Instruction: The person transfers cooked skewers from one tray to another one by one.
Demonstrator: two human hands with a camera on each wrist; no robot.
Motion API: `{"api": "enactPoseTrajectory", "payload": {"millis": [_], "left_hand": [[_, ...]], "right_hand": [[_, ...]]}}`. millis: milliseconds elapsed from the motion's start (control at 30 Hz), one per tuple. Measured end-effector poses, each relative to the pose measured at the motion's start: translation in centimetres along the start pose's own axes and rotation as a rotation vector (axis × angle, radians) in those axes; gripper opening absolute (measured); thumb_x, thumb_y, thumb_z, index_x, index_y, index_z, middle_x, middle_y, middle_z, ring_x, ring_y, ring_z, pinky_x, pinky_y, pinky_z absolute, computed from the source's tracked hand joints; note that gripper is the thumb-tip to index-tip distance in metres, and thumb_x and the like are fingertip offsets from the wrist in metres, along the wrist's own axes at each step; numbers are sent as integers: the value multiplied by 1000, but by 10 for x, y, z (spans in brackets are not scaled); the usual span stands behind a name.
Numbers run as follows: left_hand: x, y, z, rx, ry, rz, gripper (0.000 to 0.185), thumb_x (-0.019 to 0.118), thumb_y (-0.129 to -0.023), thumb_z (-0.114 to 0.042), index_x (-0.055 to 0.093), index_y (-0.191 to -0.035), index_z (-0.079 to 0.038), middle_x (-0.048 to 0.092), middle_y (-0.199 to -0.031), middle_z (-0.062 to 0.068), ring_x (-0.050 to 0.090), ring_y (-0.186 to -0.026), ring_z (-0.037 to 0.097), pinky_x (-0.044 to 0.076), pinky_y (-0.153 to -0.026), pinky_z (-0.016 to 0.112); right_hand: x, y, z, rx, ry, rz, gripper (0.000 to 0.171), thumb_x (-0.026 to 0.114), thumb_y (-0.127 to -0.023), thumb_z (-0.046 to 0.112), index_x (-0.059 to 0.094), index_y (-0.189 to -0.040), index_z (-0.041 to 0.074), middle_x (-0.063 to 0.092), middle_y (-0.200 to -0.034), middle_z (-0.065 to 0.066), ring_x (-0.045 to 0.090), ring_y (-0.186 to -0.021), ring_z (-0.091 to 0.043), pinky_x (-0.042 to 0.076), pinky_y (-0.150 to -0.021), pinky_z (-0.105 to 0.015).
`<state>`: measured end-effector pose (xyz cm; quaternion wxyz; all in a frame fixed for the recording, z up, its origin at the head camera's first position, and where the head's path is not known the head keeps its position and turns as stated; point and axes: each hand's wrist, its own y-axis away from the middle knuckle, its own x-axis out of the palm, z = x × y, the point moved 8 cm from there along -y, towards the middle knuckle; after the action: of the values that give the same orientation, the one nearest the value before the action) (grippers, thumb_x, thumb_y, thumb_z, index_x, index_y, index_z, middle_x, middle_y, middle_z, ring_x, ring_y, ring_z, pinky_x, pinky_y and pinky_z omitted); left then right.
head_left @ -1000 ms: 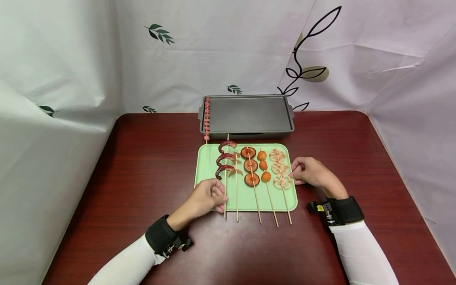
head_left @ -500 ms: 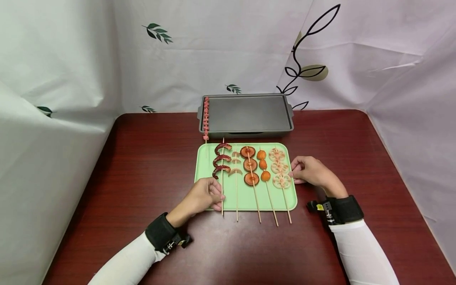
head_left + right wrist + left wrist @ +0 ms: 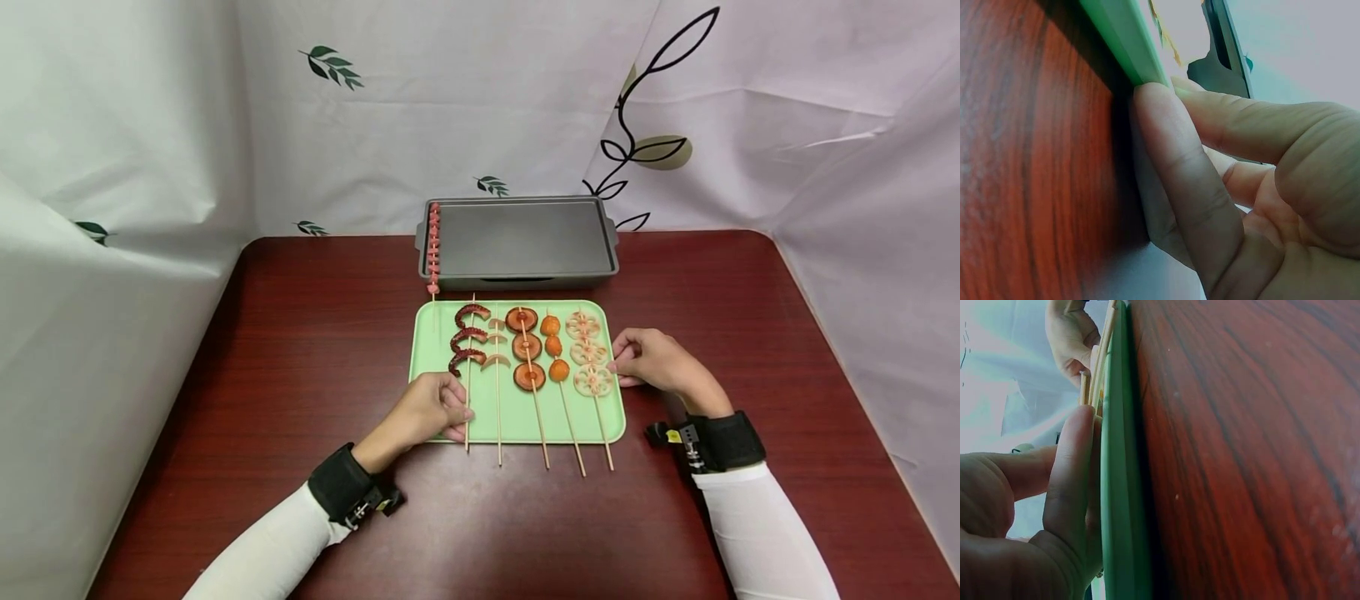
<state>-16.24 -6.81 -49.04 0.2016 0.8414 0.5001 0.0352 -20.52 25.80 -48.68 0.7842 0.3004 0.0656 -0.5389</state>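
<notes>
In the head view my left hand (image 3: 431, 410) pinches the bare stick of an octopus tentacle skewer (image 3: 470, 336) between thumb and fingers. That skewer is over the left part of a light green tray (image 3: 483, 417), beside a skewer of thin pale curved slices (image 3: 496, 362). My right hand (image 3: 660, 362) pinches the tray's right rim, and the right wrist view shows its thumb and fingers around the tray edge (image 3: 1129, 44). Also on the tray are a mushroom skewer (image 3: 527, 347), an orange ball skewer (image 3: 553, 346) and a lotus root skewer (image 3: 590, 352).
Behind the tray stands a grey rectangular griddle pan (image 3: 525, 240). A red meat skewer (image 3: 433, 250) lies along the pan's left end, its stick reaching over the tray. All this stands on a dark red wooden table (image 3: 322, 333) against white patterned cloth (image 3: 420, 100).
My left hand has shifted slightly left with the octopus tentacle skewer, which has come away from over the pale slices and slightly nearer. My right hand stays at the tray's rim.
</notes>
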Motion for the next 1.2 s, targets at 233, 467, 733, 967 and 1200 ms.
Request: {"api": "enactPoseTrajectory", "payload": {"millis": [233, 467, 733, 967, 1200], "left_hand": [[1, -2, 2, -35, -41, -15, 21, 78, -85, 5, 61, -96, 8, 70, -70, 12, 70, -53, 15, 66, -56, 36], [-4, -1, 0, -38, -100, -20, 19, 81, -85, 0, 65, -93, 5, 70, -70, 10, 69, -53, 15, 65, -55, 33], [-27, 1, -8, -37, -124, -86, 23, 85, -85, -10, 68, -96, 2, 72, -72, 11, 73, -58, 19, 65, -57, 35], [-45, -3, -19, -10, -64, -120, 26, 82, -89, -10, 68, -104, 5, 76, -86, 21, 75, -64, 22, 67, -65, 38], [-61, -9, -27, 54, 21, -164, 34, 77, -92, -7, 63, -116, 13, 74, -96, 28, 77, -74, 27, 68, -74, 41]], "right_hand": [[0, 0, 1, -5, -2, 1, 23, 71, -96, 2, 57, -110, -10, 63, -86, -10, 69, -73, -13, 66, -69, -28], [-1, 2, 2, -8, -1, -9, 23, 71, -96, 3, 58, -109, -10, 62, -86, -11, 69, -73, -13, 66, -69, -29], [-1, 1, -1, 0, -7, -7, 22, 71, -95, 2, 58, -108, -9, 62, -86, -11, 69, -74, -14, 66, -70, -29], [-2, 0, -3, 0, -9, -9, 22, 71, -95, 1, 58, -108, -9, 63, -86, -11, 70, -74, -14, 66, -70, -29], [-1, 0, -1, -8, -23, -9, 22, 71, -95, 1, 58, -109, -10, 63, -85, -11, 69, -73, -14, 66, -69, -29]]}}
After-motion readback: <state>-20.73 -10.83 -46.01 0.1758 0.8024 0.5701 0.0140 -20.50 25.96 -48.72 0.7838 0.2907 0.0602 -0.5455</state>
